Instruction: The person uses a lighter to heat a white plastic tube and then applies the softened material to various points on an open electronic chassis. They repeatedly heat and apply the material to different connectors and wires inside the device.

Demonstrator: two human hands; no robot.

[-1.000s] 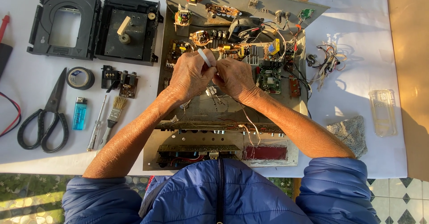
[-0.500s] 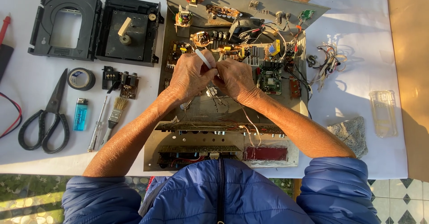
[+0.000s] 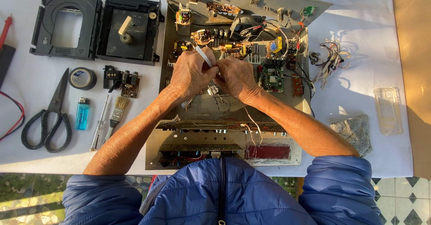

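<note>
Head view, looking down on an opened chassis (image 3: 233, 117) laid flat on a white table (image 3: 359, 50), its boards and wiring facing up so both hands can get in from above. Left hand (image 3: 191, 74) and right hand (image 3: 238, 77) meet over the middle, knuckles nearly touching. Fingers of both are curled tight, pinching a white ribbon cable (image 3: 204, 56) that sticks up between them; each end of the grip braces the other. Cable sits just above the chassis centre, near the green board (image 3: 271, 77).

Tools are lined up to the left, within reach but apart from the work: scissors (image 3: 47, 117), tape roll (image 3: 82, 78), lighter (image 3: 82, 113), brush (image 3: 117, 110). Black drive housings (image 3: 96, 27) set aside at top left.
</note>
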